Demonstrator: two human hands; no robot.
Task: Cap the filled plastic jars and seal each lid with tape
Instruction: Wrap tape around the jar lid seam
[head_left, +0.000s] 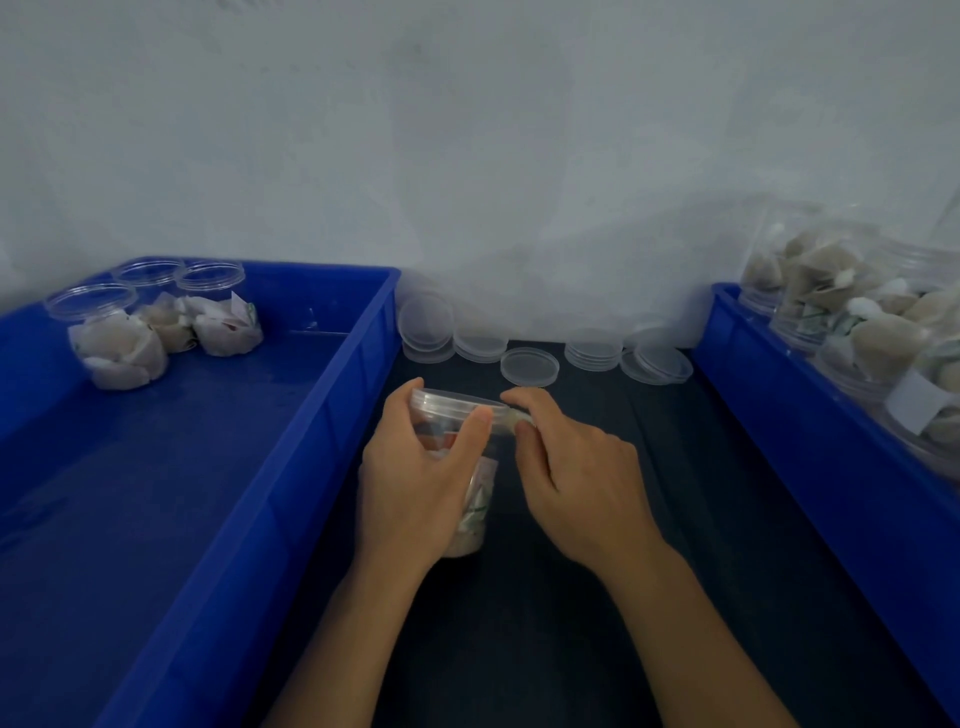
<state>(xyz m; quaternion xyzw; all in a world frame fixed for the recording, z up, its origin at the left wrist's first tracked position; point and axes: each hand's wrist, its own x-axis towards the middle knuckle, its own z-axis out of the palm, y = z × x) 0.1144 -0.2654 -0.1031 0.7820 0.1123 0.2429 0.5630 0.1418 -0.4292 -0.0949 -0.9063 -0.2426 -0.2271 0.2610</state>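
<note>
Left hand (415, 483) grips capped jar (457, 467); right hand (566, 467) fingers pinch tape (511, 422) at lid (457, 402). Best: hold steady, press tape flat across seam.

A dark tabletop (571, 597) is flanked by a blue bin (322, 467) at nine o'clock and another blue bin (810, 441) at three o'clock. Stacks of clear lids (480, 340) are set along its twelve o'clock edge, with a single lid (530, 366) just before them.
</note>
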